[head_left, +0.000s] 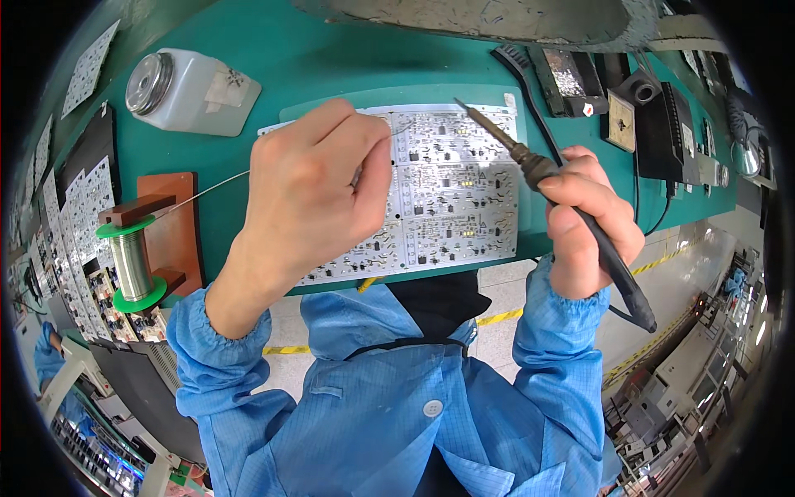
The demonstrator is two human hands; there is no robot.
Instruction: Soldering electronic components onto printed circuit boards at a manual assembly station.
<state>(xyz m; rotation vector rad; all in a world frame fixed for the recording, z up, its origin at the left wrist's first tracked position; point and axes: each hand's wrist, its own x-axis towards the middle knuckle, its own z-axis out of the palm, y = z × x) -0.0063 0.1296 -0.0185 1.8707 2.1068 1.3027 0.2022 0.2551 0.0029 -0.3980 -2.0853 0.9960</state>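
Soldering iron [532,167] sat slantwise in the right hand [590,222], its dark handle grasped between thumb and fingers, its bare tip pointing up and leftward over the upper part of a white circuit-board panel [460,189]. Whether tip and panel touched could not be told. The left hand [319,178], clenched, thumb against forefinger, pinched solder wire [217,187] above the panel's left part, hiding much of it. Blue sleeves [561,331] covered both forearms. The panel lay flat on the green bench [348,62], near its front edge. To the left, the wire ran back to a green-flanged solder spool [132,263] on a reddish-brown stand [184,236]; more circuit boards [89,199] stood beyond. Farther back were a white squarish bottle [197,93] with a metal lid, left, and a black brush [530,91], right.
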